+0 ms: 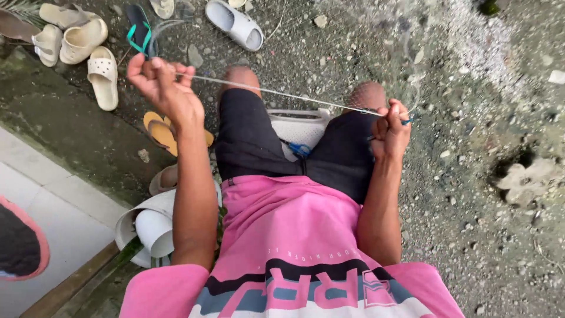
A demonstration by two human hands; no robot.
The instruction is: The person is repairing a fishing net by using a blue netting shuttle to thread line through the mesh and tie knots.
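My left hand (160,82) is raised at the upper left, fingers closed on the end of a thin pale line (276,93). The line runs taut and slightly downward across my knees to my right hand (389,131), which is closed on it and on a small blue-tipped tool (406,121). A fine, nearly clear net (412,70) hangs from the line above my right knee. I sit in black shorts and a pink shirt. A white basket (297,126) rests between my thighs, with a blue piece (300,149) at its near edge.
Several cream slippers (82,41) and a white one (235,25) lie on the gravel ahead. A yellow sandal (162,132) sits by my left leg. White rolled sheets (150,227) lie beside a tiled step (53,212) at left. A dark red-edged object (20,241) sits at far left.
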